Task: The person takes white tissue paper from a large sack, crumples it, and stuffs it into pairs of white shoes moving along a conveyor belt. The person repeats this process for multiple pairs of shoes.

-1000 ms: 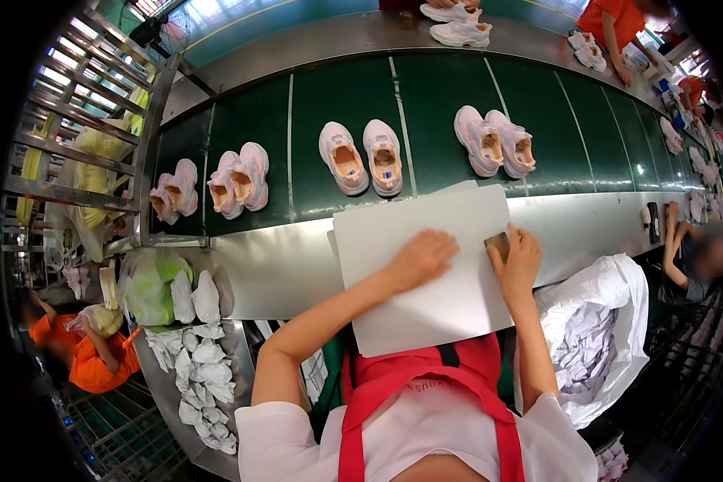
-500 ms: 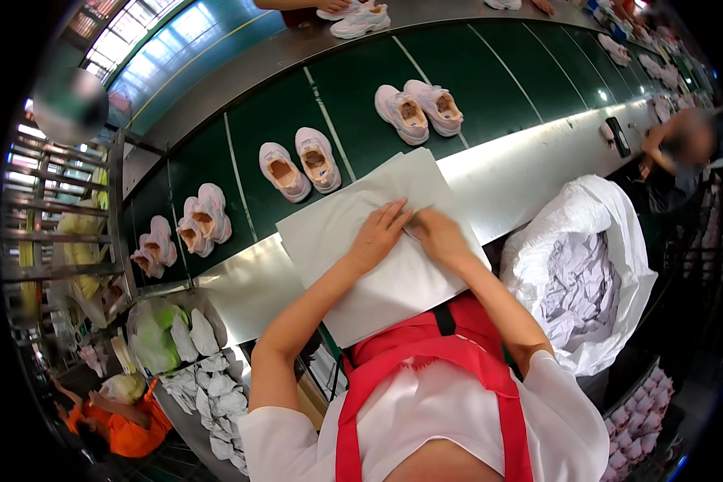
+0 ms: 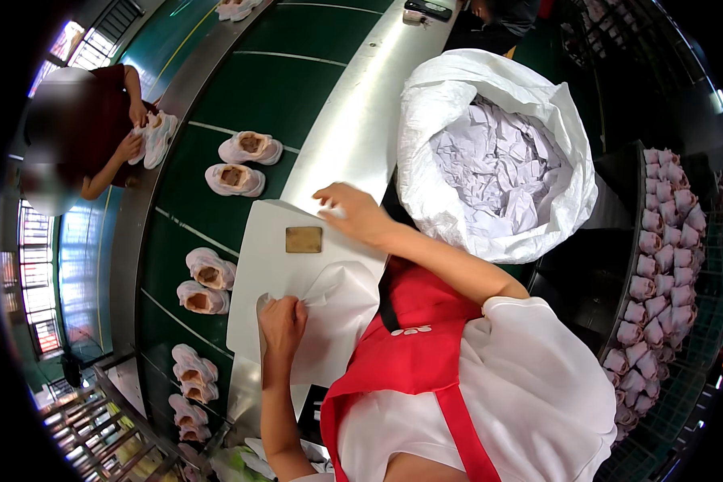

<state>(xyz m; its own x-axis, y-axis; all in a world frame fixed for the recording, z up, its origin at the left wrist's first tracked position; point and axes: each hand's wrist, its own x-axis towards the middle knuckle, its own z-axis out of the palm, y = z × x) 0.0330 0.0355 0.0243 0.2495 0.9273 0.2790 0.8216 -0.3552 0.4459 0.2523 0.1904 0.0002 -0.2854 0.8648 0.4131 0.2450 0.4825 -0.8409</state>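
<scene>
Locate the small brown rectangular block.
In the head view, just left of centre, the small brown rectangular block lies on white paper sheets, between the left hand and the nearer right hand.

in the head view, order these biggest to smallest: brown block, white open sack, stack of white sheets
By visible area:
1. White open sack
2. Stack of white sheets
3. Brown block, lying on the sheets

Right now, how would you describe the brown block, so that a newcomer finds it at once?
Beside the green belt, white sheets lie stacked in front of the red apron. On them, between the left hand and right hand, lies the small rectangular block; its brown colour stands out against their white.
</scene>
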